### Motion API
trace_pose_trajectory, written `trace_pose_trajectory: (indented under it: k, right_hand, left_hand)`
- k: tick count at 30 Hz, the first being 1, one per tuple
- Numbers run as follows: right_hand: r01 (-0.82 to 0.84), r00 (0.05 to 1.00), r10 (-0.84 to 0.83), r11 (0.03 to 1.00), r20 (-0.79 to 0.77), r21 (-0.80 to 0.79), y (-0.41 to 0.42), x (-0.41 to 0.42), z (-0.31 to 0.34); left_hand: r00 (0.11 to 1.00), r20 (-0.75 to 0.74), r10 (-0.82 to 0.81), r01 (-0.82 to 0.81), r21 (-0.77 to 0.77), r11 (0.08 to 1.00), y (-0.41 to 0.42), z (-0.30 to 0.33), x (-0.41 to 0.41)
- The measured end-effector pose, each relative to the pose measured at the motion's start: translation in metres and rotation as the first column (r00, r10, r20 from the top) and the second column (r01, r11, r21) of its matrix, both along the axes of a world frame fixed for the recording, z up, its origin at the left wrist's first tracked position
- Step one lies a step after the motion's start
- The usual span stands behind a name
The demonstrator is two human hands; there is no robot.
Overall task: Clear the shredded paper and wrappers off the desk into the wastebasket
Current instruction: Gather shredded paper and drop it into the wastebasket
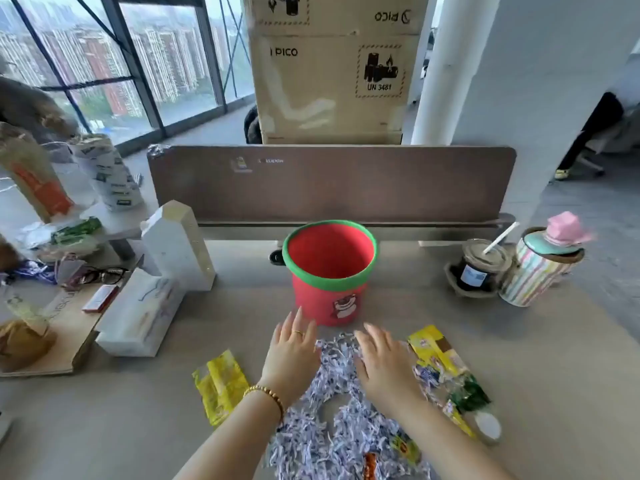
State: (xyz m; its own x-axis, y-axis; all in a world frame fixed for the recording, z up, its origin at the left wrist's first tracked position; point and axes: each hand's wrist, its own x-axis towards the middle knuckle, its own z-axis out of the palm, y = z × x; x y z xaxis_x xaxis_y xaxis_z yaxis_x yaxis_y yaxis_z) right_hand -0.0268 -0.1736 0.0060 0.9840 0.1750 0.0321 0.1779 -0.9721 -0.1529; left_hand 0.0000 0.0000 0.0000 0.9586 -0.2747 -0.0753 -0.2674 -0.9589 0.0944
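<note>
White-blue shreds (343, 420) heap under and between the left hand (292, 355) and right hand (384, 367), both spread flat; the heap's near end is cut off. A red bin (329, 271) stands just beyond the fingertips.

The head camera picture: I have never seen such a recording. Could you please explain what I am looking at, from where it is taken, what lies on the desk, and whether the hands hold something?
There is no machine here. A person wears one wide-angle camera on the head, so you look forward and down at their own two bare hands. The left hand and the right hand are spread flat, fingers straight, over a pile of shredded paper on the desk. Neither hand holds anything. Just behind the hands stands a red wastebasket with a green rim; no trash shows inside it. A yellow wrapper lies left of the pile, and more wrappers lie on its right. A tissue box and two jars stand aside.
</note>
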Motion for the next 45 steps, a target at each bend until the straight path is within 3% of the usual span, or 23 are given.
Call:
trace_pose_trajectory:
  k: [1, 4, 10, 16, 21, 25, 29, 37, 45]
  right_hand:
    - [0.006, 1.0, -0.006, 1.0, 0.004, 0.011, 0.001, 0.004, -0.013]
    - [-0.042, 0.983, 0.045, 0.999, -0.176, 0.017, 0.002, 0.018, -0.034]
    - [-0.02, 0.965, 0.006, 0.998, -0.26, -0.051, 0.014, 0.032, -0.055]
    - [0.012, 0.969, -0.029, 0.998, -0.247, -0.069, 0.014, 0.002, -0.062]
    - [0.063, 0.986, -0.055, 0.997, -0.157, 0.048, 0.018, -0.014, -0.071]
    - [0.018, 0.994, -0.015, 0.999, -0.106, 0.029, 0.015, -0.003, -0.075]
    - [-0.038, 0.994, 0.041, 0.999, -0.096, 0.031, 0.013, 0.015, -0.073]
    - [-0.051, 0.998, 0.053, 0.997, -0.04, 0.05, 0.002, 0.024, -0.074]
    - [0.026, 0.999, -0.023, 0.997, -0.047, 0.074, 0.008, 0.031, -0.056]
  left_hand:
    - [0.998, -0.049, 0.049, -0.049, 0.004, 0.999, 0.0, -0.011, 0.0]
    - [0.988, -0.095, 0.125, -0.127, -0.011, 0.992, 0.001, -0.038, 0.003]
    - [0.985, -0.093, 0.144, -0.148, -0.043, 0.988, -0.009, -0.072, 0.01]
    - [0.993, -0.078, 0.093, -0.097, -0.04, 0.995, -0.003, -0.08, -0.022]
    - [1.0, -0.011, 0.026, -0.026, -0.057, 0.998, -0.001, -0.082, -0.041]
    - [0.996, 0.076, -0.039, 0.04, -0.012, 0.999, -0.011, -0.077, -0.031]
    - [0.996, 0.047, -0.071, 0.07, 0.027, 0.997, -0.016, -0.074, -0.004]
    - [0.992, 0.018, -0.126, 0.126, -0.025, 0.992, -0.021, -0.073, 0.015]
    - [0.984, 0.15, -0.095, 0.12, -0.17, 0.978, -0.011, -0.054, 0.004]
